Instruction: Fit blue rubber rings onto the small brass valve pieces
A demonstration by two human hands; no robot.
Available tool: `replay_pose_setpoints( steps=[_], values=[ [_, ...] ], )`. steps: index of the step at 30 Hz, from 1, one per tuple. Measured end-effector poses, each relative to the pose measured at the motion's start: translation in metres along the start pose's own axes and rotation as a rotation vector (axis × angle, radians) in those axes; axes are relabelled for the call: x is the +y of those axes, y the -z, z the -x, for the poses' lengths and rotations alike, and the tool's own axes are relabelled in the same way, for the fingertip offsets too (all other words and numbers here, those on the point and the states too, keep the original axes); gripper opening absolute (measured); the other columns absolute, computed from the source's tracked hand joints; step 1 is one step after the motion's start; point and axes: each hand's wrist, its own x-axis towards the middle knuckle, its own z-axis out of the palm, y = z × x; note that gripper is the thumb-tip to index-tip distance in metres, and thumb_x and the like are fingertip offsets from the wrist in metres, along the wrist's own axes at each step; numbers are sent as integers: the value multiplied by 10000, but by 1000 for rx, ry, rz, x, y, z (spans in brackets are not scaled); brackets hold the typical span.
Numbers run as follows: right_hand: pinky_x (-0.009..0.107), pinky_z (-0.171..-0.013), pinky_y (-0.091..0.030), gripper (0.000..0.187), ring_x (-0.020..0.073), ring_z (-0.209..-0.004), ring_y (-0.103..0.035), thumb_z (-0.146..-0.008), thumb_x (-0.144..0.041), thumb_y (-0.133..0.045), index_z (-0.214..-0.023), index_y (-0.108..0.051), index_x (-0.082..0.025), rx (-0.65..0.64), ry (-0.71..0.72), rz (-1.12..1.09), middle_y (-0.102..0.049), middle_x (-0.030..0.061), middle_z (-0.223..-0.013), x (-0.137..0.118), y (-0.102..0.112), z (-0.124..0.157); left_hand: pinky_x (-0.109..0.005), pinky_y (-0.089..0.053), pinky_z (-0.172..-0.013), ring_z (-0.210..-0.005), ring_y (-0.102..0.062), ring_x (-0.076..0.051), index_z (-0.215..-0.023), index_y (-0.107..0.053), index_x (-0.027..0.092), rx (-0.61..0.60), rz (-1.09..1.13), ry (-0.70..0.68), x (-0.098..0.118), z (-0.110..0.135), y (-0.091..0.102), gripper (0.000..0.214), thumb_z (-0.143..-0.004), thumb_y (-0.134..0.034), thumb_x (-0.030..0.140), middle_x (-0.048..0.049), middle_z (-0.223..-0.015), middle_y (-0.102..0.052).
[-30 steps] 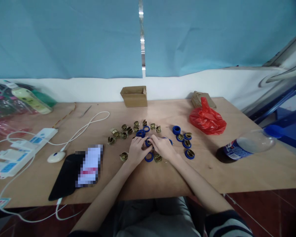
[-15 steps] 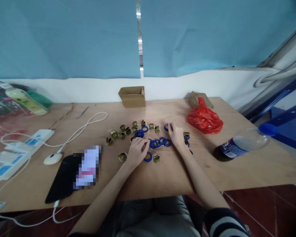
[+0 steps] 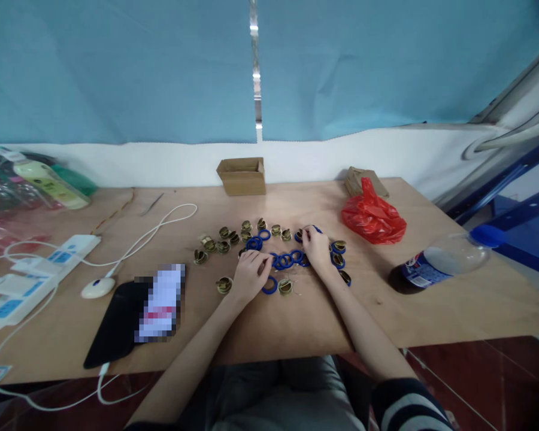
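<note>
Blue rings (image 3: 287, 260) lie mid-worktop (image 3: 269, 323) among brass fittings (image 3: 224, 245). The left hand (image 3: 250, 274) rests curled beside them; the right hand (image 3: 318, 248) pinches a ring-capped fitting (image 3: 302, 234) farther right.

The tabletop (image 3: 269, 323) is bare wood, matt and light brown. The blue rings (image 3: 287, 260) look like smooth rubber or plastic. The small gold caps (image 3: 224, 245) are shiny metal. The red bag (image 3: 374, 218) is thin, glossy plastic. The little box (image 3: 241, 176) is dull brown cardboard. The bottle (image 3: 444, 261) is clear, shiny plastic.
</note>
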Motion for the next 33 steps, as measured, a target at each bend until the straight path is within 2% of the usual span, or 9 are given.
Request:
replay_pose_setpoints(
  steps=[4,7,11,14,21,23,26,29,33],
  values=[
    [317,-710,-472,243,250,-746,-674,-967,-198,-452,-1058,-664,-121,32,13,-37,-723,118,-828,-3,-1,3,-345,-453,-808,-808,-622,-200,-858,-647,189,11,-2,0,0,0,0,130,-951,-556,175,-31,-803,-703],
    [366,-853,-507,286,272,-945,-668,-959,-164,-425,-1129,-652,-125,34,205,-89,-719,157,-1017,-4,-3,4,-344,-451,-804,-809,-619,-199,-848,-645,188,15,-7,3,0,0,0,132,-949,-561,177,-32,-802,-701],
    [442,-1106,-410,513,275,-1309,-506,-873,-20,-411,-1347,-565,-138,-63,484,-68,-567,163,-1412,-4,-10,5,-342,-447,-804,-796,-614,-195,-840,-644,192,7,-12,11,1,0,0,143,-953,-557,182,-27,-782,-691],
    [472,-1150,-358,510,266,-1290,-509,-876,-13,-416,-1338,-572,-163,-107,536,-31,-605,135,-1362,-3,-15,4,-341,-445,-793,-781,-614,-195,-832,-641,195,1,-21,7,1,-1,0,147,-952,-557,180,-23,-764,-683],
    [447,-948,-461,150,292,-994,-590,-939,-150,-511,-922,-658,-171,-102,418,-12,-686,137,-964,-7,-7,4,-354,-465,-794,-796,-626,-204,-841,-642,195,-3,-10,-4,2,-1,1,139,-953,-561,186,-25,-778,-693],
    [405,-887,-484,130,263,-930,-607,-937,-173,-536,-872,-649,-180,-102,402,-159,-683,113,-924,-11,-3,4,-359,-482,-807,-811,-641,-204,-890,-658,196,8,12,12,2,-1,1,129,-959,-550,191,-33,-815,-709],
    [313,-747,-515,93,192,-781,-629,-924,-266,-600,-904,-661,-199,-143,290,-552,-684,50,-857,-22,5,9,-372,-516,-879,-924,-675,-214,-1102,-658,199,62,87,78,3,-1,2,173,-957,-566,220,-66,-971,-737],
    [271,-657,-516,178,158,-692,-642,-874,-381,-672,-901,-670,-205,-314,146,-903,-680,2,-761,-38,11,16,-386,-534,-950,-1080,-676,-236,-1321,-563,198,78,196,144,2,-1,2,414,-923,-639,285,-113,-1185,-710],
    [259,-628,-516,281,142,-646,-635,-832,-472,-709,-834,-666,-195,-456,94,-1071,-678,-5,-730,-50,16,20,-373,-567,-922,-1051,-706,-227,-1284,-585,219,-30,330,193,-1,-1,1,389,-912,-656,305,-93,-1193,-721]
  ],
)
